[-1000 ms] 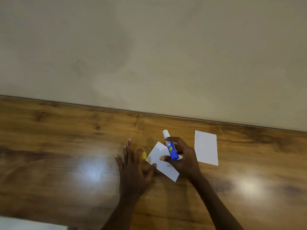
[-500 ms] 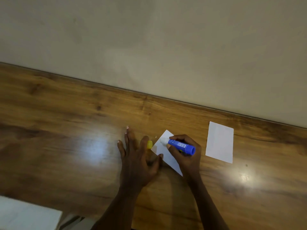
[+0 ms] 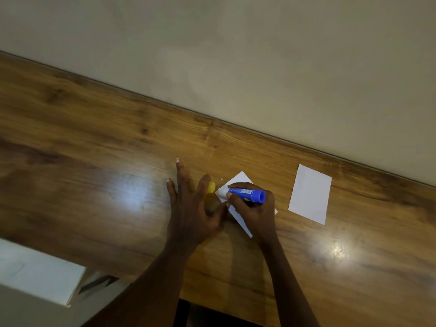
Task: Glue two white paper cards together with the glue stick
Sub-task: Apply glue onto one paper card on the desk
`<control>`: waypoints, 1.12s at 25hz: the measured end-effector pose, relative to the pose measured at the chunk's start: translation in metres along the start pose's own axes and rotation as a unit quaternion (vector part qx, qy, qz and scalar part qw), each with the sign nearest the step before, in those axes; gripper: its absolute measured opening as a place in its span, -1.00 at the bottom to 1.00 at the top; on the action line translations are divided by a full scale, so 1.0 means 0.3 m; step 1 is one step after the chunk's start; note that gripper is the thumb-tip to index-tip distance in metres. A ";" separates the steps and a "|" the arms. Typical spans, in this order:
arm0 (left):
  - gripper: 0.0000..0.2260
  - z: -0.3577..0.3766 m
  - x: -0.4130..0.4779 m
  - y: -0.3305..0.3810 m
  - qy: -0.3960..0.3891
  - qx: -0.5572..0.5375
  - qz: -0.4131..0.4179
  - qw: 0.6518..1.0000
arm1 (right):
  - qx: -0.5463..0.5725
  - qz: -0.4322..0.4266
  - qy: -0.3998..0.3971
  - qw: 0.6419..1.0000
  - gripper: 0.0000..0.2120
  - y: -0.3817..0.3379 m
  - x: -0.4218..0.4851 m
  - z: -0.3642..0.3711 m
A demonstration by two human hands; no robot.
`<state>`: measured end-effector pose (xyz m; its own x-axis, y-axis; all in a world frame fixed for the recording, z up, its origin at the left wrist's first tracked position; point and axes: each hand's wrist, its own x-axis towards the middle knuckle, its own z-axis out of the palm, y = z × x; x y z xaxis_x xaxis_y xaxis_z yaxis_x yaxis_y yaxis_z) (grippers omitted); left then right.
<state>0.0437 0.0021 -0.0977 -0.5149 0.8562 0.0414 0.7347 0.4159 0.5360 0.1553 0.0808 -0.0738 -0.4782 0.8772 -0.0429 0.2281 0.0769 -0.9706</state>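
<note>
The right hand [image 3: 256, 211] has tipped the glue stick [image 3: 246, 194] down, its white tip now on the left card [image 3: 240, 179].

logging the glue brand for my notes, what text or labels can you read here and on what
No text can be read here.
On the glue stick, held in the right hand: a white label with print, too small and blurred to read.
On the near card under it: no writing shows.
On the far card: no writing shows.
On the white box at lower left: a faint grey mark, not legible.
</note>
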 end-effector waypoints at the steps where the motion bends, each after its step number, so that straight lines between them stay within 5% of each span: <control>1: -0.38 -0.002 -0.001 0.001 -0.002 0.000 0.000 1.000 | -0.006 0.000 -0.008 1.000 -0.67 -0.002 0.000 -0.002; 10: -0.38 -0.006 -0.001 -0.001 -0.014 0.006 0.009 1.000 | -0.078 0.003 -0.055 0.995 -0.83 -0.015 0.014 -0.007; 19: -0.44 0.003 0.001 -0.001 0.000 0.021 0.005 1.000 | -0.078 0.059 0.124 0.987 -0.87 0.005 0.038 -0.004; 28: -0.42 0.002 0.001 0.001 0.000 0.026 0.000 1.000 | -0.099 0.063 0.161 0.980 -0.79 -0.005 0.072 -0.030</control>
<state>0.0440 0.0028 -0.0980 -0.5146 0.8564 0.0423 0.7572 0.4308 0.4910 0.1524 0.1038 -0.0711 -0.1517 0.9871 -0.0509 0.4438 0.0221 -0.8958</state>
